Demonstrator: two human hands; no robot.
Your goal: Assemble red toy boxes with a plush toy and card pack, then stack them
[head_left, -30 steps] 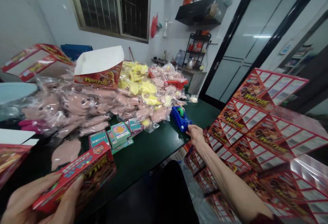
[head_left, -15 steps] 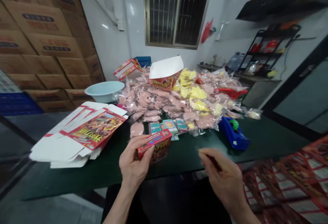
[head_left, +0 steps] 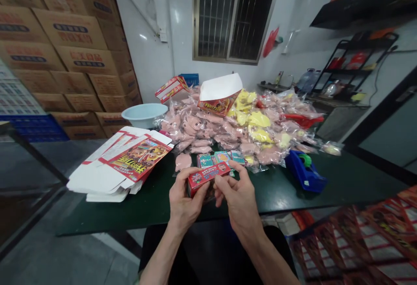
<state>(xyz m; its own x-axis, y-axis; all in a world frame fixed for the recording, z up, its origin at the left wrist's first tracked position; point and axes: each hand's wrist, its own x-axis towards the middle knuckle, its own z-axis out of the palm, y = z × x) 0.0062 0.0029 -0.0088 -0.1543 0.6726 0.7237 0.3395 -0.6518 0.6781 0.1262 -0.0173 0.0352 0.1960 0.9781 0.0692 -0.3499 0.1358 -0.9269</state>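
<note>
A small red printed box (head_left: 208,177) is held over the front edge of the dark green table (head_left: 156,207). Fingers and thumb of my left hand (head_left: 185,198) grip its left end. At the right end, my right hand (head_left: 237,193) has its thumb and forefinger on the box, the other fingers curled beneath. Just behind the box lie teal cards (head_left: 206,160) and a flat pink piece (head_left: 183,162). The underside of the box is mostly hidden.
Bagged pink pieces (head_left: 195,124) and yellow ones (head_left: 259,120) are heaped behind. Flattened cartons (head_left: 100,180) lie left, near a pale blue basin (head_left: 145,114). A blue tape dispenser (head_left: 304,172) stands right. An open red-and-white box (head_left: 220,94) rests on the heap.
My right hand has moved left from beside the box onto its right end. The box is turned flatter in my left hand. The camera view has shifted slightly left.
</note>
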